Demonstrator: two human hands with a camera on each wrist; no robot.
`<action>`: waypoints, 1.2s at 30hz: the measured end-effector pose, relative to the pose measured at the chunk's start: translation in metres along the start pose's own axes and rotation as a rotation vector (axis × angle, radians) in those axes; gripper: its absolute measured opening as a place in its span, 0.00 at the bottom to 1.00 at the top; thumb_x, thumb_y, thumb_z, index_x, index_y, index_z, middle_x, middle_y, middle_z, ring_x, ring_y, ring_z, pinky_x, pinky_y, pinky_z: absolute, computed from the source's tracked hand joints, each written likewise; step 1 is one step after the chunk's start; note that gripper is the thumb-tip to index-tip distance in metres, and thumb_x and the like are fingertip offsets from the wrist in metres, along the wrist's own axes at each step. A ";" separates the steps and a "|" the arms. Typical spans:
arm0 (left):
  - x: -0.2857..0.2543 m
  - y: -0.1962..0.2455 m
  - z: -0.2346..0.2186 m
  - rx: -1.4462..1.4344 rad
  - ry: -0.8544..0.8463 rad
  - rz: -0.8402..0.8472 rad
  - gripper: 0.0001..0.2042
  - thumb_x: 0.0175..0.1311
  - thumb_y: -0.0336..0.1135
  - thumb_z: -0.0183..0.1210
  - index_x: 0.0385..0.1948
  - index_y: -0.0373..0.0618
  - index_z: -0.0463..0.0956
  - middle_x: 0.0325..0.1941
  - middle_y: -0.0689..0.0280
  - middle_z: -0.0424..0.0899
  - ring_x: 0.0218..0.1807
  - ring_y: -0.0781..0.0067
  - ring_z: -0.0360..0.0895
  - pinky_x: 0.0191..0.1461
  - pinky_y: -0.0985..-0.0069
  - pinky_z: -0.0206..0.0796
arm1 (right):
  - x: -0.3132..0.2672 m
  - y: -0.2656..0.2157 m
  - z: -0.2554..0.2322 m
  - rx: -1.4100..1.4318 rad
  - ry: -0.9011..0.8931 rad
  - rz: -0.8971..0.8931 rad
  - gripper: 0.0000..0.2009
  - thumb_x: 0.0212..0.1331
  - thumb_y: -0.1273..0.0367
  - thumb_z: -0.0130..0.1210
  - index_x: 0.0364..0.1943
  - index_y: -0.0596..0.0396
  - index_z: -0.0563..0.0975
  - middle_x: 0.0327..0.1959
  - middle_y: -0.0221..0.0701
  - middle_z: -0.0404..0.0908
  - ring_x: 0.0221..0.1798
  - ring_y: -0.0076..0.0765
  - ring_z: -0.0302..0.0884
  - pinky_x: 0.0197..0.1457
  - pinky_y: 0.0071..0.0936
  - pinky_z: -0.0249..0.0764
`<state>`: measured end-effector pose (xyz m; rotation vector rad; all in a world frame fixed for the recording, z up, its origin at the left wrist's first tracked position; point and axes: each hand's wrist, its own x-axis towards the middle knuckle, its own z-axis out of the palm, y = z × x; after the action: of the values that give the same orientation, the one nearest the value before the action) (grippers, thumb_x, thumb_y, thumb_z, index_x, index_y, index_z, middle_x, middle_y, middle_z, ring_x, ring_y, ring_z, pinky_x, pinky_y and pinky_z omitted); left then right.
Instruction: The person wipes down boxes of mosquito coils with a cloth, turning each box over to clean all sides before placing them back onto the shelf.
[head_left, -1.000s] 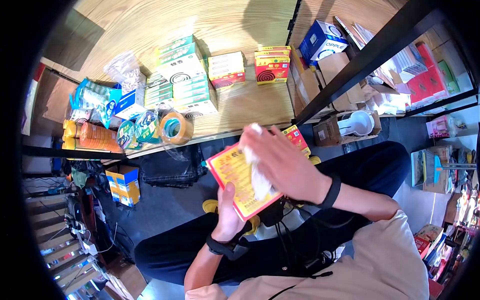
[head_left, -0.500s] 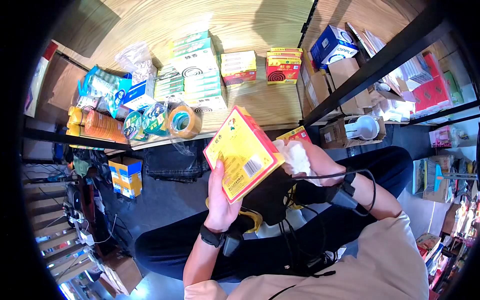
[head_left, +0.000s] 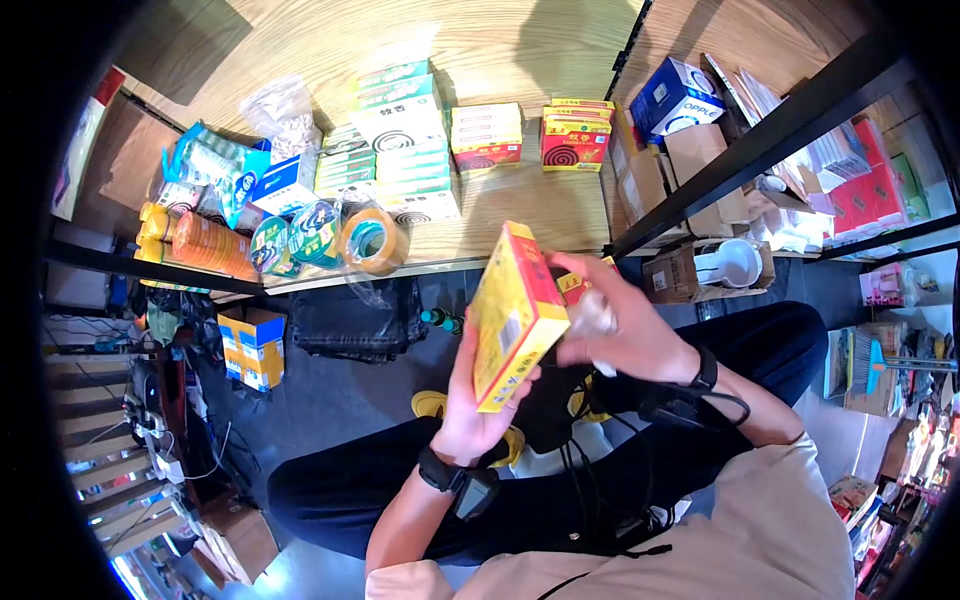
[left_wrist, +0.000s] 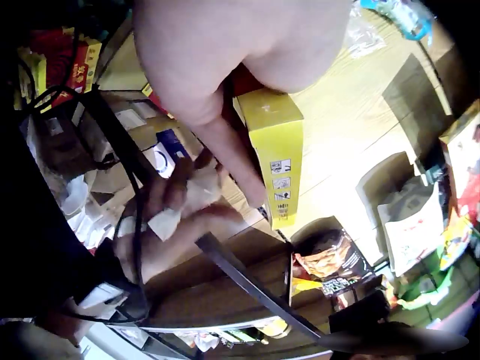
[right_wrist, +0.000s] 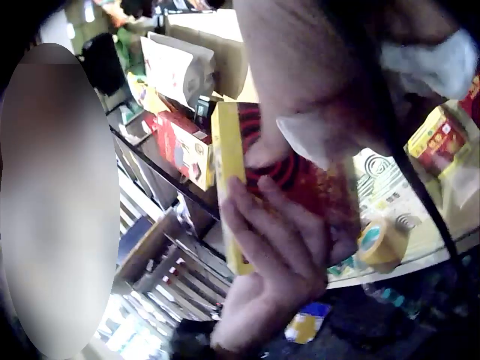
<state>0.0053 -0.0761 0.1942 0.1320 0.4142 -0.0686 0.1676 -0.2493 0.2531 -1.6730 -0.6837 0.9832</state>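
My left hand [head_left: 472,408] grips a yellow and red mosquito coil box [head_left: 508,318] near its lower edge, over the lap. The box is tilted, its yellow printed face toward the left and a narrow side toward me. To the right of it, my right hand [head_left: 645,335] holds a crumpled white tissue [head_left: 598,316] with bent fingers. In the right wrist view the red face with its dark coil [right_wrist: 330,196] shows, and the tissue [right_wrist: 306,139] hangs close over it. Left-hand fingers [right_wrist: 274,225] lie across that face. The left wrist view shows the yellow side [left_wrist: 277,154].
Wooden shelf [head_left: 560,215] ahead bears green-white coil boxes [head_left: 410,150], yellow-red boxes [head_left: 577,137], packing tape [head_left: 374,240] and orange containers [head_left: 212,243]. A black post [head_left: 740,140] slants at right. Another red-yellow box [head_left: 572,287] is behind my right hand. An open carton [head_left: 252,348] stands on the floor.
A second ago my right hand pressed the tissue on the box's yellow face; it then moved right, off it. My left hand has turned the box nearly edge-on, and the tissue is now at its red side.
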 end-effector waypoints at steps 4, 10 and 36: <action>0.004 -0.024 0.003 0.143 0.045 -0.084 0.27 0.79 0.60 0.40 0.64 0.49 0.71 0.46 0.64 0.86 0.35 0.73 0.86 0.31 0.79 0.83 | -0.003 0.016 0.027 0.108 -0.028 -0.263 0.74 0.37 0.62 0.84 0.79 0.58 0.31 0.80 0.45 0.49 0.81 0.39 0.50 0.81 0.37 0.49; 0.007 -0.039 -0.033 -0.011 -0.093 -0.342 0.31 0.77 0.66 0.34 0.61 0.50 0.70 0.38 0.62 0.86 0.30 0.65 0.87 0.32 0.73 0.80 | 0.006 0.036 0.015 0.311 -0.042 -0.229 0.75 0.37 0.61 0.84 0.79 0.53 0.29 0.78 0.46 0.51 0.79 0.41 0.52 0.80 0.39 0.51; -0.017 -0.082 -0.024 0.966 -0.234 -0.259 0.15 0.76 0.42 0.49 0.52 0.40 0.74 0.37 0.59 0.86 0.35 0.71 0.84 0.37 0.75 0.77 | 0.101 0.169 -0.052 -1.638 -0.401 -0.246 0.45 0.58 0.72 0.57 0.80 0.46 0.46 0.69 0.63 0.62 0.33 0.49 0.86 0.32 0.40 0.84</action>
<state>-0.0275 -0.1533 0.1700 1.0125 0.1309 -0.5348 0.2590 -0.2430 0.0712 -2.5750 -2.2995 0.4631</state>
